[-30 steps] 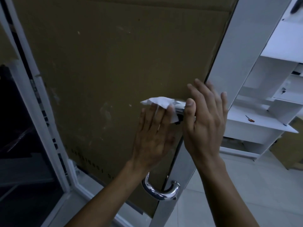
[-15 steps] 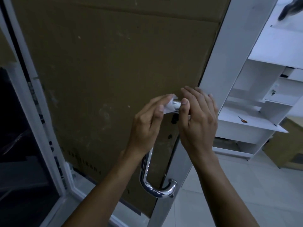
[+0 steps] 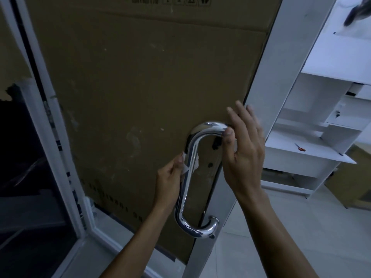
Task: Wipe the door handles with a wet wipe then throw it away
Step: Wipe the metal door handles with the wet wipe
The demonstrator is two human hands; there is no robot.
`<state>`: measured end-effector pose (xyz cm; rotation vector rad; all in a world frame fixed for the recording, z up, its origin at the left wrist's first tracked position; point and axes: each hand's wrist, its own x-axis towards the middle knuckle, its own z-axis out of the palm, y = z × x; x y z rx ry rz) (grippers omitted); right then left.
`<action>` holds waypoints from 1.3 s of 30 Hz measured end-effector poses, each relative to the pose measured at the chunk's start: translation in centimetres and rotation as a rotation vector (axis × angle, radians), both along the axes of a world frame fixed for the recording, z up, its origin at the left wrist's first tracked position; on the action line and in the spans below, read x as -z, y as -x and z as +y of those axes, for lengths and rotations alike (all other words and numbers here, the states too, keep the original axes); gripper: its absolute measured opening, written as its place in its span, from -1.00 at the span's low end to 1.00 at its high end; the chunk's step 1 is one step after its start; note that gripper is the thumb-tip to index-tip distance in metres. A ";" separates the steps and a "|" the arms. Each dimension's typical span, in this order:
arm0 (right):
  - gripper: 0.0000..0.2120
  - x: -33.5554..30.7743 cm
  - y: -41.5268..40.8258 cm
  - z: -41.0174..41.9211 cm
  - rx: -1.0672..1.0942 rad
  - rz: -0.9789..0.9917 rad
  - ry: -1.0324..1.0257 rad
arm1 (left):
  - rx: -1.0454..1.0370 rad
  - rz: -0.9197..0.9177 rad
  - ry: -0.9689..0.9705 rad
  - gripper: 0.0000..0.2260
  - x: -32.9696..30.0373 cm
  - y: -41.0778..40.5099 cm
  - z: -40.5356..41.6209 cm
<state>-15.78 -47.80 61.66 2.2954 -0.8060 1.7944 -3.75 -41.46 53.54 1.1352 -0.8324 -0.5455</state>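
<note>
A chrome C-shaped door handle [image 3: 192,189] is fixed to a door covered with brown cardboard [image 3: 140,93]. My left hand [image 3: 170,181] grips the upper part of the handle's long bar with a white wet wipe [image 3: 185,168] wrapped round the bar; only small bits of the wipe show. My right hand [image 3: 245,149] is at the handle's top end, thumb against the bar, fingers stretched up over the door's white edge [image 3: 267,81].
A white shelf unit [image 3: 321,137] stands to the right, with a small orange-handled tool [image 3: 300,147] on one shelf. A dark glass panel [image 3: 24,177] in a white frame is at the left. Pale tiled floor [image 3: 301,227] lies to the lower right.
My left hand slid the wipe from the handle's top end down round the bend onto the long bar. My right hand stayed at the top end. The view shifted, showing the whole handle.
</note>
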 end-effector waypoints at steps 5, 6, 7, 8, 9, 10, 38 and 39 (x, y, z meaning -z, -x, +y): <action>-0.71 6.4 1.5 2.3 -0.161 0.028 0.093 | 0.121 0.006 -0.232 -0.57 2.8 -1.2 -0.3; -0.71 7.6 1.5 2.4 -0.177 0.052 0.053 | 0.141 -0.005 -0.242 -0.54 2.9 -1.4 -0.3; -0.70 8.7 1.4 2.5 -0.195 0.070 -0.010 | 0.157 -0.015 -0.240 -0.51 3.1 -1.7 -0.3; -0.71 9.6 1.3 2.6 -0.209 0.082 -0.086 | 0.155 -0.026 -0.224 -0.52 2.9 -1.8 -0.2; -0.71 10.3 1.1 2.6 -0.217 0.084 -0.173 | 0.137 -0.033 -0.176 -0.57 2.4 -1.6 -0.1; -0.69 10.8 0.9 2.7 -0.225 0.080 -0.267 | 0.102 -0.050 -0.127 -0.65 2.0 -1.6 0.0; -0.59 18.3 0.0 6.8 -0.283 0.140 -0.999 | -0.056 -0.036 -0.462 -0.78 11.8 0.3 2.7; -0.59 18.8 0.1 6.9 -0.266 0.153 -1.002 | -0.053 -0.044 -0.479 -0.78 12.1 0.3 2.7</action>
